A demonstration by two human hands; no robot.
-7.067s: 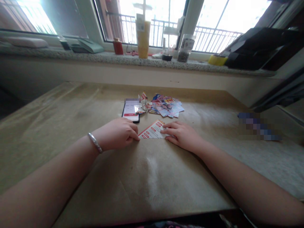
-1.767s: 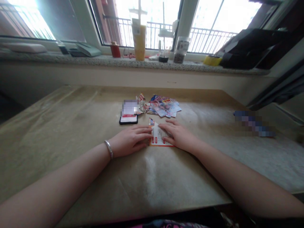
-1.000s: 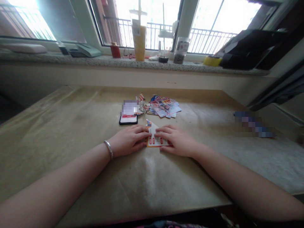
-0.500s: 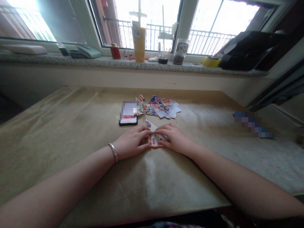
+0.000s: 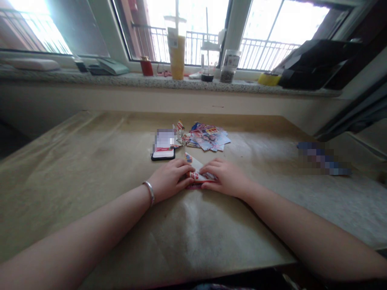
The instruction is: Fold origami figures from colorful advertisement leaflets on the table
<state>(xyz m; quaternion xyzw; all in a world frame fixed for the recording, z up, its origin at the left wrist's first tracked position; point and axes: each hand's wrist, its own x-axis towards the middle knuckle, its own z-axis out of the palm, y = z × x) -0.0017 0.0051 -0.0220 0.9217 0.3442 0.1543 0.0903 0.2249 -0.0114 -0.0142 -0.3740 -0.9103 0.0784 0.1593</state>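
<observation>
A printed sheet of paper (image 5: 196, 166), partly folded, lies on the table between my two hands. My left hand (image 5: 172, 177) grips its left side, thumb near the bottom edge and fingers curled over the top. On the right side, my right hand (image 5: 225, 177) holds the paper the same way, its thumb at the lower fold. The near edge is lifted, and a darker printed strip shows beneath it. One white pointed corner sticks up beyond my fingers. My fingertips hide parts of the fold.
Beyond my hands lie a phone (image 5: 163, 154), a folded paper shape (image 5: 182, 137) and a pile of printed cards (image 5: 210, 137). A blurred flat item (image 5: 323, 158) rests on the table's right. Along the windowsill (image 5: 121, 80) stand a tall drink cup (image 5: 177, 56) and several other things.
The paper's near edge has been turned up and away from me, baring a darker strip below. My right hand has shifted slightly to the right.
</observation>
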